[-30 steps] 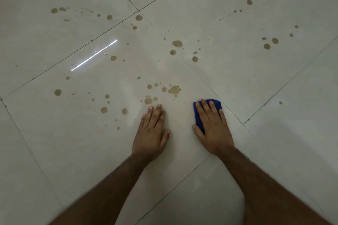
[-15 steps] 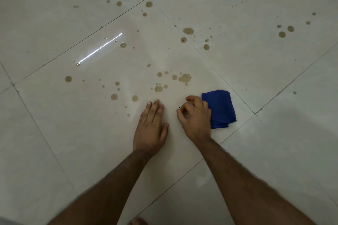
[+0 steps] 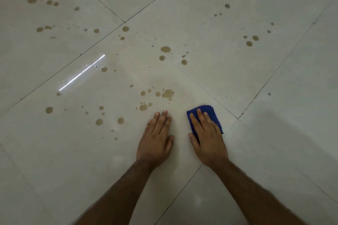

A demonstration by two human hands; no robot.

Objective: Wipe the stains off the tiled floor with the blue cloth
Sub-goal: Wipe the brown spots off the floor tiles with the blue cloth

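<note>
A folded blue cloth [image 3: 208, 110] lies on the pale tiled floor [image 3: 210, 42], mostly covered by my right hand [image 3: 207, 138], which presses flat on it with straight fingers. My left hand [image 3: 157, 139] rests flat on the bare tile a little to the left, fingers together. Brown stains dot the floor ahead: a cluster [image 3: 167, 93] just beyond my left fingertips, round spots [image 3: 120, 120] to the left, and a larger drop [image 3: 165, 49] farther off.
More brown drops [image 3: 252, 40] spread over the far right and far left tiles. Dark grout lines [image 3: 237, 118] cross diagonally, meeting right of the cloth. A bright strip of reflected light [image 3: 82, 73] lies on the left tile.
My right hand, which was curled on the bare tile left of the cloth half a second ago, now lies flat on the cloth. The left hand stays flat on the floor.
</note>
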